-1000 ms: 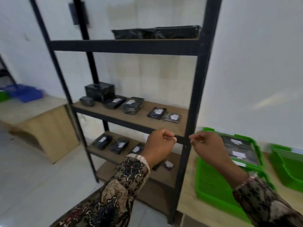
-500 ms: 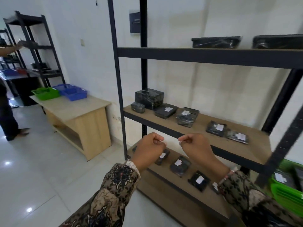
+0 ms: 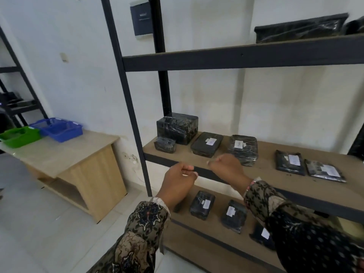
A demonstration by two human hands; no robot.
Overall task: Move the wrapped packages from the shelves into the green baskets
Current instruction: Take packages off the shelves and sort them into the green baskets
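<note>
From my feed, both hands hang in front of the middle shelf (image 3: 262, 164), empty: the left hand (image 3: 178, 182) is loosely curled with thumb and fingertips pinched together, the right hand (image 3: 228, 167) likewise half-closed around nothing. The wrapped packages are black, glossy with crinkled plastic film, several bearing small white labels. On the middle shelf I see a tall boxy package (image 3: 177, 128), a small one (image 3: 165, 144) just before it, and flatter ones to the right. More lie on the lower shelf (image 3: 212, 229). A green basket (image 3: 19, 135) sits on a wooden table (image 3: 65, 154), touching a blue basket (image 3: 59, 130).
</note>
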